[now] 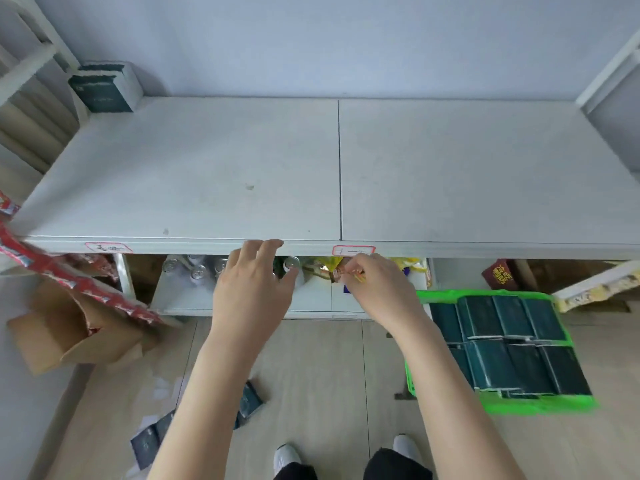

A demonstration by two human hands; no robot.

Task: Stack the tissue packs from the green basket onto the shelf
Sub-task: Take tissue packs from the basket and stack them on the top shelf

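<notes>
Head view: tissue packs [498,362] sit right of relaxed left hand [252,289] (right hand [377,289] unclear).

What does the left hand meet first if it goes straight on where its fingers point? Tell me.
Most likely the front edge of the shelf: the left hand has its fingertips right at it. Depth is unclear; it may pass just above.

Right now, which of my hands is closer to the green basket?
Right. Your right hand is just left of the green basket, near its far corner. Your left hand is farther left, fingertips at the front edge of the shelf.
</notes>
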